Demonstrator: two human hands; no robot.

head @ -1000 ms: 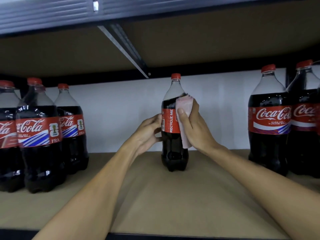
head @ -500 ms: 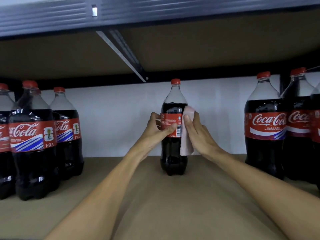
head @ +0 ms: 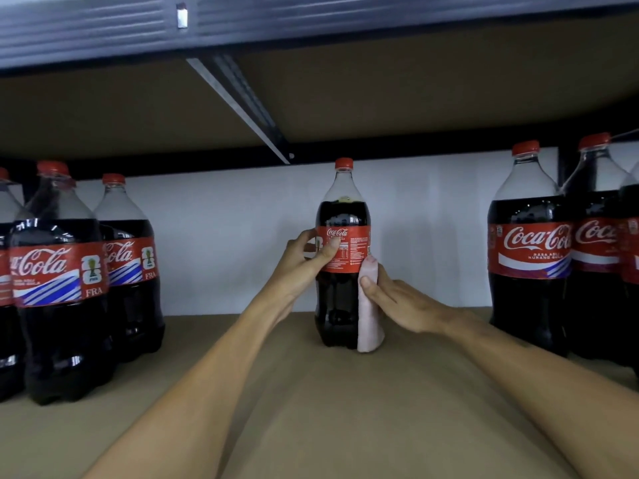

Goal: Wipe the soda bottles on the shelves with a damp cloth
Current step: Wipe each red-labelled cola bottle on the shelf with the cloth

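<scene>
A cola bottle (head: 340, 216) with a red cap and red label stands upright at the middle of the brown shelf board (head: 311, 409). My left hand (head: 304, 261) grips it at the label, thumb across the front. My right hand (head: 394, 299) holds a pale pink cloth (head: 368, 316) against the bottle's lower right side; the cloth hangs down to the shelf board.
Three cola bottles (head: 58, 281) stand grouped at the left and more cola bottles (head: 529, 247) at the right. The underside of the upper shelf (head: 380, 98) with a metal brace (head: 242, 105) hangs overhead. A white wall (head: 224, 243) closes the back.
The bottle has been turned so a different part of the label faces me. My right hand and the cloth slid from the label down to the lower body. My left hand moved up onto the label.
</scene>
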